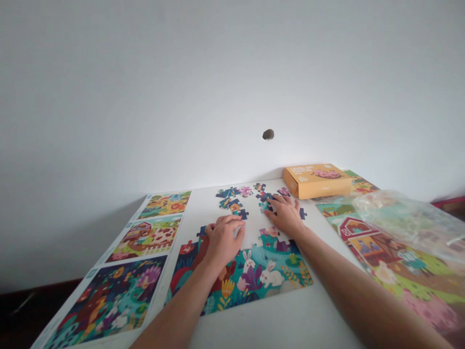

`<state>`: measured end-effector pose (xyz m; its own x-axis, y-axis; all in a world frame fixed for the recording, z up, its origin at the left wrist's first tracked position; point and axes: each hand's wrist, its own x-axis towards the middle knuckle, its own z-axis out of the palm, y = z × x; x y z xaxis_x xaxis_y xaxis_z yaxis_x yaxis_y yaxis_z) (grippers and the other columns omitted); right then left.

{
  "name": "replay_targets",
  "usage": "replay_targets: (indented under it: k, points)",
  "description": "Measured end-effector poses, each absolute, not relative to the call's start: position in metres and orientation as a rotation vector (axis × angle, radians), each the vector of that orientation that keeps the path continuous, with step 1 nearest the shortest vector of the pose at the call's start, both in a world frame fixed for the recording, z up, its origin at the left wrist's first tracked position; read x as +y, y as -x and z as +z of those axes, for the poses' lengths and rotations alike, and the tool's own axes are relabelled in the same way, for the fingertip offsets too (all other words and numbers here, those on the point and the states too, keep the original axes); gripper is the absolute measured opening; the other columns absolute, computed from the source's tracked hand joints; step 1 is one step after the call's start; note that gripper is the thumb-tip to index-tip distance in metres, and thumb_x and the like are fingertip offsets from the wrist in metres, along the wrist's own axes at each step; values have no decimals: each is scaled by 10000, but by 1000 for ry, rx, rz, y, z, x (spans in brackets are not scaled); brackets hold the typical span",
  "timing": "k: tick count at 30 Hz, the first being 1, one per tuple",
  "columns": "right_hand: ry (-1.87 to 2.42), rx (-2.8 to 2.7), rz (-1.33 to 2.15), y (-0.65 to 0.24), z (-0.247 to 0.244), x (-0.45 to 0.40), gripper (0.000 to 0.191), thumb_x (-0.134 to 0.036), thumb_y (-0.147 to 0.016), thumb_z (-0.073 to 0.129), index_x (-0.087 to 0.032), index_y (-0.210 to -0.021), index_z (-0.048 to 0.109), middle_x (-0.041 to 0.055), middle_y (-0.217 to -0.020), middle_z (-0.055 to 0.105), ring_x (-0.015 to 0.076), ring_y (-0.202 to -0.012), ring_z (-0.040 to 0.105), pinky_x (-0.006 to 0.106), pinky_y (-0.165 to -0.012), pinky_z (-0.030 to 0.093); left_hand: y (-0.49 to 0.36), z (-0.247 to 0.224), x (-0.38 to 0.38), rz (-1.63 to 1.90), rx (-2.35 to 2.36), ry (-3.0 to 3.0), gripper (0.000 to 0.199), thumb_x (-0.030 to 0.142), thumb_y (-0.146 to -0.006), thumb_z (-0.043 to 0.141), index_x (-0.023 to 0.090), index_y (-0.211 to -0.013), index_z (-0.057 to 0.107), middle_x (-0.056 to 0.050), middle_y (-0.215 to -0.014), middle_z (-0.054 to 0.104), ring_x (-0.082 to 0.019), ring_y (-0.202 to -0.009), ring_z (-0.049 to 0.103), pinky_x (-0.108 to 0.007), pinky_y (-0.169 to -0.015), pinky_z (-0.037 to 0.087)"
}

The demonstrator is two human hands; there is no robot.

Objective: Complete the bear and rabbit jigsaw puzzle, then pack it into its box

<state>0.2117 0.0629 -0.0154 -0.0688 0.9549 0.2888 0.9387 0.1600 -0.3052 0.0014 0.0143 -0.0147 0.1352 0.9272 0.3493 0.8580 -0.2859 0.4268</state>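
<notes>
Because the camera on the head looks forward and down, we see mostly a plain white wall [232, 72] with one small dark hole [268, 134] in it, and a strip of dark floor [32, 305] at the near left. A white table [308, 320] stands against this wall. On its left side lie three printed picture sheets [109, 295] in a row from near to far, and on its right side lies a farm picture sheet [378, 257] with a red barn. A clear plastic bag [403, 223] covers part of that sheet, so we cannot see this part well. An orange cardboard box [317, 182] sits at the far edge of the table, near the wall.

In the middle lies a partly assembled jigsaw puzzle [254, 276] with rabbits, and loose pieces [232, 198] are scattered on the table beyond it. The left hand [223, 242] lies palm down at the far edge of the puzzle, with its fingers together. The right hand [285, 215] rests farther right, its fingers over a teal piece [263, 207]. Neither hand looks clenched, but the fingers hide what is below them, so we cannot tell if either one grasps a piece. The bottom edge of the picture cuts off both arms.
</notes>
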Motion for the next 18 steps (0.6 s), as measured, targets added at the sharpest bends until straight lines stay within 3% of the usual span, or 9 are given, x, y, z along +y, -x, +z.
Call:
replay_targets:
  k: [4,7,12,18]
  points:
    - [1822,-1990,14,-212,-16,63,288,-385,-881,492,-256,-1073,664,68,-1316,532,306,-1250,379,578,-1044,155,-1,-16,15,853,1825,-2277,189,252,-839,548,287,-897,724,-20,-1129,666,-233,-1089,554,-427,-929,348]
    - [1710,-2086,50,-210,-16,62,349,-400,-859,527,-273,-1173,613,51,-1379,488,324,-1298,331,593,-1038,177,0,-15,16,847,1926,-2266,200,269,-838,541,295,-936,713,-20,-1162,652,-256,-1113,535,-467,-942,344]
    - [1429,-2336,143,-204,-13,56,423,-318,-882,500,-296,-1304,515,29,-1471,386,314,-1378,224,615,-1059,135,3,-17,18,694,2146,-2231,376,371,-828,539,288,-1187,615,-73,-1334,554,-357,-1203,438,-607,-951,284]
    - [981,-2674,429,-194,-3,43,599,-557,-888,455,-328,-1431,344,24,-1482,370,347,-1405,160,638,-1068,111,5,-22,19,537,2092,-2318,440,403,-846,500,332,-1279,539,-40,-1416,477,-368,-1246,386,-608,-963,284]
